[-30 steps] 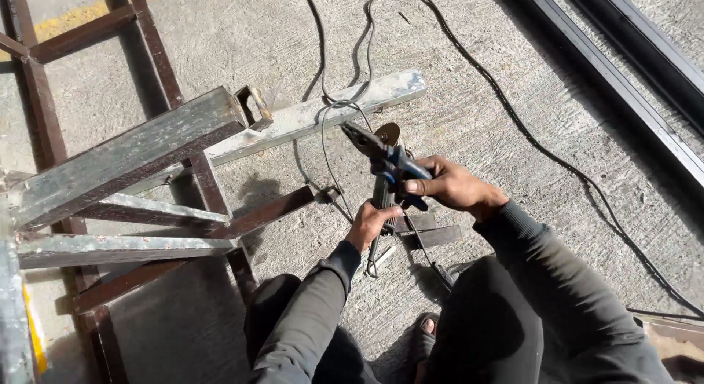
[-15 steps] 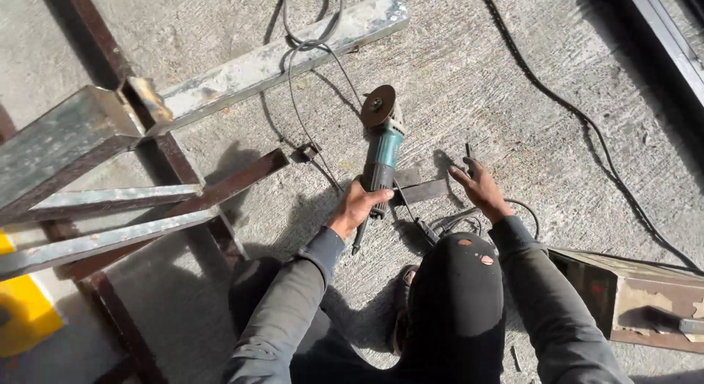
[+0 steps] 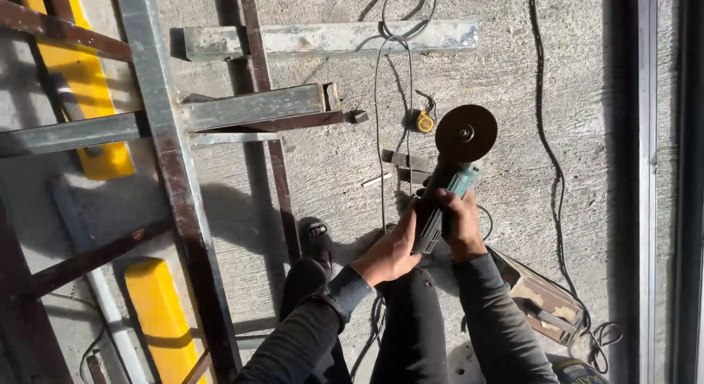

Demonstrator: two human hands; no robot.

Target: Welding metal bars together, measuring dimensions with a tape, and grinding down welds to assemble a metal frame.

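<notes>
— Steel frame (image 3: 170,145) first, since it is the biggest hazard: the welded square tubes stand just to the left of the person, and a swing of the tool that way could bring the disc against a rail and kick it back.

— And the angle grinder (image 3: 445,189) itself?

— It is lifted off the concrete floor (image 3: 587,98), held in front of the knees with the cutting disc (image 3: 466,133) pointing away from the body. The left hand (image 3: 392,252) is wrapped around the rear of the body, the right hand (image 3: 460,224) is closed on it just ahead, so both hands are clamped on the tool. No guard shows over the disc from this angle, so sparks or a shattered wheel would likely fly unchecked.

— Anything underfoot?

— The black power cord (image 3: 546,134) loops across the floor near the disc; a dip of the tool could nick it. Short steel offcuts (image 3: 407,164) lie just under the disc and could roll under a foot, and the sandalled foot (image 3: 315,233) is poorly shielded.

— Smallest thing?

— A yellow tape measure (image 3: 424,122) beside the disc, easily struck.
</notes>
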